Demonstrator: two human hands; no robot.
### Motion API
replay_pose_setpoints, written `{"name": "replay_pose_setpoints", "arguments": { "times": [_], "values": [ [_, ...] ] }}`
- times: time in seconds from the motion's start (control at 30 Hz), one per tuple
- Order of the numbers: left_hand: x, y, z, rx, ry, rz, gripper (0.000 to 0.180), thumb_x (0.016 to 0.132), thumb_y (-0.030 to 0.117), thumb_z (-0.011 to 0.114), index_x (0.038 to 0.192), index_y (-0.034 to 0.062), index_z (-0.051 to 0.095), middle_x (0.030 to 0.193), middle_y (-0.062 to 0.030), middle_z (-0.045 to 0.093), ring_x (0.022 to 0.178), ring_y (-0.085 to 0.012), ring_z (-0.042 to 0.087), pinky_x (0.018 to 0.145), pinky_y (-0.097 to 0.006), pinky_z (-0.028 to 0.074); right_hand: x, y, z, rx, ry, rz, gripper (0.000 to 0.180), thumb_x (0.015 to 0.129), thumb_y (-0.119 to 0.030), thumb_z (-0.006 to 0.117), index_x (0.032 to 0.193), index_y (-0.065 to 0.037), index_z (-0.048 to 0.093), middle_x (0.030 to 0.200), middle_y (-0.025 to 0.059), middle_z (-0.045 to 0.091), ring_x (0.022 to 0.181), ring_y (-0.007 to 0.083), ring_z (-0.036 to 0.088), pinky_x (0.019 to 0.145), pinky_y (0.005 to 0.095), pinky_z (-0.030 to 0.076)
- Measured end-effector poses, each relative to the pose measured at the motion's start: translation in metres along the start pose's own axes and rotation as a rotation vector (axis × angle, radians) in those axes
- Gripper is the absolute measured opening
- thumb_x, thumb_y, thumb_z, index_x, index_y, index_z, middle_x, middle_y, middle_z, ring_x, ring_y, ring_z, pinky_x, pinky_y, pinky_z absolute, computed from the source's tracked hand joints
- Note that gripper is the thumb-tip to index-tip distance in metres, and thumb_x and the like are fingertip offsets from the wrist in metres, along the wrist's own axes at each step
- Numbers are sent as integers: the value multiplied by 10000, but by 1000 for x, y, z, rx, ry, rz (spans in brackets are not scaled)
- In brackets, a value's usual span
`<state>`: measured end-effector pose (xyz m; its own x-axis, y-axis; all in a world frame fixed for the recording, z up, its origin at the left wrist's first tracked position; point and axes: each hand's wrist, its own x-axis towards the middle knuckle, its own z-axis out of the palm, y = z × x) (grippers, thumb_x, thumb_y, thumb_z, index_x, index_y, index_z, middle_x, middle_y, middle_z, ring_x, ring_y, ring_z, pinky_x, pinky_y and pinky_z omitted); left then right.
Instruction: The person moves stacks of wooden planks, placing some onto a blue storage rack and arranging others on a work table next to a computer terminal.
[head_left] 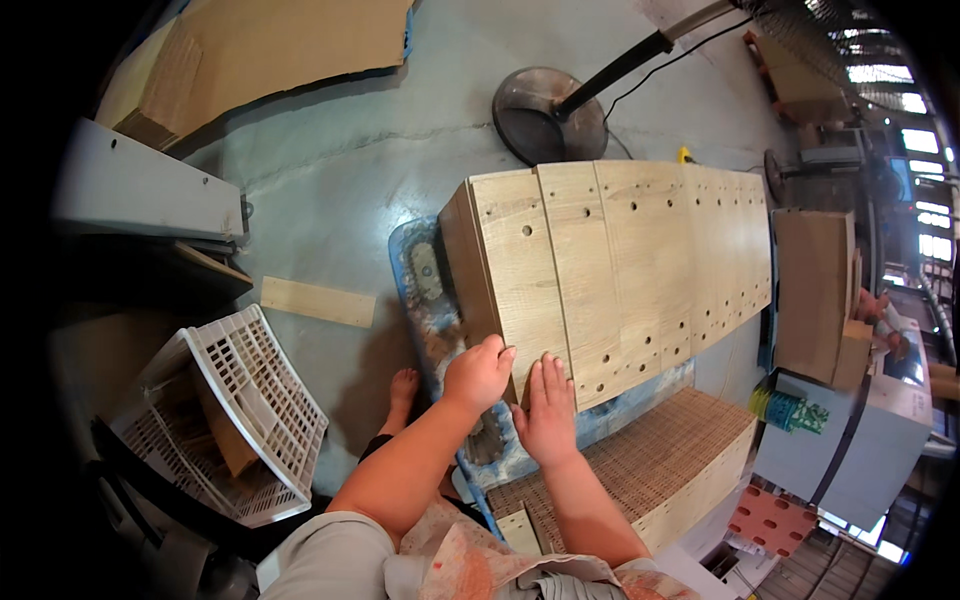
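Note:
Several pale wood-grain panels with drilled holes lie in a row of stacks [640, 270] in front of me. My left hand [478, 376] is closed at the near left corner of the closest panel [525, 265], its thumb towards the panel's edge. Whatever its curled fingers hold is hidden. Beside it, my right hand [548, 408] rests with fingers stretched out on the near end of the same panel. Under the stacks is a worn blue pallet or platform [420, 265].
A white plastic crate [265, 370] with wood pieces stands at left, near a loose board [318, 301]. Beyond the stacks is a round fan base [545, 110]. More thin strips [640, 440] are stacked close at right. Cardboard [290, 40] lies far left. Another person's hand [880, 312] shows at far right.

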<state>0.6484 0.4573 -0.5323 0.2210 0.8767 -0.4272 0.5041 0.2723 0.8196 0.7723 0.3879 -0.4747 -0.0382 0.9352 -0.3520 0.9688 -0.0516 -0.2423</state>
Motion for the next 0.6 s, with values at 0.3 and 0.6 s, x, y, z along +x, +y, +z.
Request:
{"name": "replay_pose_setpoints", "arguments": {
  "times": [0.3,0.6],
  "values": [
    [1,-3,10,-163,171,-19,275,864,312,551,839,49,473,787,-202,598,754,-405,568,645,-470,438,0,6,15,72,102,-167,665,777,-157,609,1361,-4,330,1419,186,315,1329,369,270,1037,522,267],
    [-9,-52,17,-1150,-14,-370,242,918,295,521,992,65,534,748,-64,611,665,-146,590,570,-295,474,59,8,-2,-200,139,-131,787,834,-490,519,1418,-40,245,1480,162,216,1383,319,164,1075,573,67]
  ]
}}
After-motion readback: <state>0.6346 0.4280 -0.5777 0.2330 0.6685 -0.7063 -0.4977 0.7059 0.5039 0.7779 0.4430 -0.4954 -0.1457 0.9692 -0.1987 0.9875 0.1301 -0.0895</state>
